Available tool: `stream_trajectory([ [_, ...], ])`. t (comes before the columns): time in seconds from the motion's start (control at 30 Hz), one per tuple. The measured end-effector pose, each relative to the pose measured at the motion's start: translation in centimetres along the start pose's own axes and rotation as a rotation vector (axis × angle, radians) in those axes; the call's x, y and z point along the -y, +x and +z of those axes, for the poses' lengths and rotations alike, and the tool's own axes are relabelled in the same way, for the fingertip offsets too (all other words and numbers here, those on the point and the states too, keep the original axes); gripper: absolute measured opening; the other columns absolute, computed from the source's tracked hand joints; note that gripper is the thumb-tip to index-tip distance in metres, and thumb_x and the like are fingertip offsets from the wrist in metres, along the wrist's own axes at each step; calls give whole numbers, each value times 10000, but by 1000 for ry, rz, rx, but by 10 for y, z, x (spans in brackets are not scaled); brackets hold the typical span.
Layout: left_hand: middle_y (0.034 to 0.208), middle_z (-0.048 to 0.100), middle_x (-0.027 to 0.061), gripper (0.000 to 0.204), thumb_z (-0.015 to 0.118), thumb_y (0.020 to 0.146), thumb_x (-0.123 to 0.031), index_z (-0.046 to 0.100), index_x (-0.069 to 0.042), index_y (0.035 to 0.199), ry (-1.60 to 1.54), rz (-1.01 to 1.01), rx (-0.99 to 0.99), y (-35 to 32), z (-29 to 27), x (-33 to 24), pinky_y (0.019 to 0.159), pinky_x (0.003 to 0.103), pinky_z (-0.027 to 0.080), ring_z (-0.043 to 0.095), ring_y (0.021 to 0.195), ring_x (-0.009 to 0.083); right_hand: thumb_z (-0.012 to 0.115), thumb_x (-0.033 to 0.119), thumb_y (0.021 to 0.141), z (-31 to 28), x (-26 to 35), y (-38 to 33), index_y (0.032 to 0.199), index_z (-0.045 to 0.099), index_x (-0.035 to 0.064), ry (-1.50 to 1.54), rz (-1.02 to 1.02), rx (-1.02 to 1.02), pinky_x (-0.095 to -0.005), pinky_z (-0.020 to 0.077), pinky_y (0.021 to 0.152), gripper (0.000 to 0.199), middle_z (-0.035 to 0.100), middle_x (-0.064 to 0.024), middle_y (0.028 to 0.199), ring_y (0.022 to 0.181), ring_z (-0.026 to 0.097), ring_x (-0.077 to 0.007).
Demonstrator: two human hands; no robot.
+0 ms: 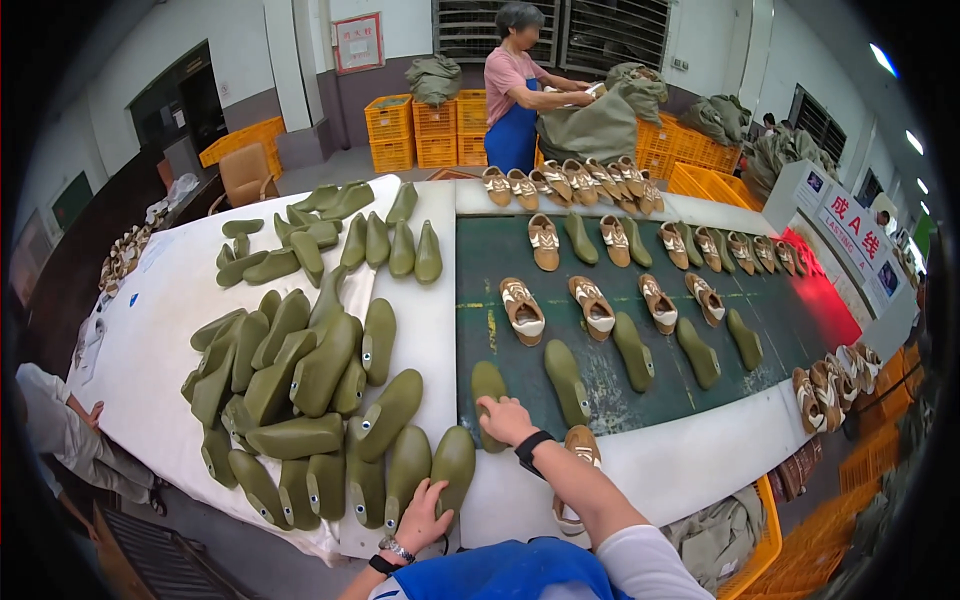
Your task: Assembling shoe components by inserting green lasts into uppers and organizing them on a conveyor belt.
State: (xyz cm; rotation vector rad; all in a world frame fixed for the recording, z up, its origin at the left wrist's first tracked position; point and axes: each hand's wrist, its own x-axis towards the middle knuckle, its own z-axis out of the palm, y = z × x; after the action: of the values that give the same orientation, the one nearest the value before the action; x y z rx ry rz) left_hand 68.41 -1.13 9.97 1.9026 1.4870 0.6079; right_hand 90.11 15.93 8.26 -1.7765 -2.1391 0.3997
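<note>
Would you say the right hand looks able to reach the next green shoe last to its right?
Probably yes: that green shoe last lies nearby, nothing visible between, though the right hand touches another.

Shoe factory: green lasts (325, 365) lie heaped on a white counter (140, 350), brown shoes (590, 303) stand in rows on a green belt (490, 250), yellow crates (390, 155) stack up by the wall (405, 30), and a co-worker (507, 75) wears a blue apron (512, 135).

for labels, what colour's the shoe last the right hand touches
Olive green shoe last; see head view.
</note>
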Motion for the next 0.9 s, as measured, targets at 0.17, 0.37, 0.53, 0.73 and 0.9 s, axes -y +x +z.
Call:
stream_trajectory([
  [0.17, 1321, 360, 284, 562, 651, 763, -206, 430, -133, 1274, -10, 14, 7, 2, 1, -1, 921, 432, 433, 470, 1120, 434, 514, 240, 815, 44, -7, 29, 1107, 548, 180, -75, -97, 93, -453, 478, 792, 299, 602, -213, 896, 888, 583, -377],
  [0.37, 1332, 360, 275, 584, 660, 754, -208, 422, -122, 1280, -6, -23, 31, 2, -1, -3, 944, 421, 418, 430, 1179, 426, 564, 274, 821, 20, -6, 20, 1248, 477, 174, 116, -89, 162, -458, 463, 810, 447, 593, -237, 919, 936, 566, -399],
  [0.53, 1319, 364, 282, 599, 667, 745, -206, 411, -132, 1282, 25, 39, 21, 5, 4, 0, 909, 444, 441, 465, 1115, 451, 561, 275, 827, -37, -40, -21, 1194, 538, 70, 218, -282, 319, -446, 464, 793, 421, 619, -216, 981, 918, 584, -389],
  [0.73, 1313, 363, 281, 695, 693, 734, -251, 349, -90, 1316, 170, -34, 201, 9, -12, -14, 917, 460, 431, 460, 1118, 459, 587, 387, 793, -124, -48, -164, 913, 659, 78, 57, -41, 581, -416, 504, 703, 339, 655, -141, 821, 766, 629, -316],
  [0.9, 1316, 332, 320, 669, 713, 709, -254, 411, -65, 1276, 456, 275, 122, 24, 0, -2, 921, 469, 425, 452, 1099, 499, 601, 410, 799, -82, -51, -244, 994, 623, 119, 54, 15, 331, -423, 508, 660, 351, 640, -136, 835, 780, 630, -319],
])
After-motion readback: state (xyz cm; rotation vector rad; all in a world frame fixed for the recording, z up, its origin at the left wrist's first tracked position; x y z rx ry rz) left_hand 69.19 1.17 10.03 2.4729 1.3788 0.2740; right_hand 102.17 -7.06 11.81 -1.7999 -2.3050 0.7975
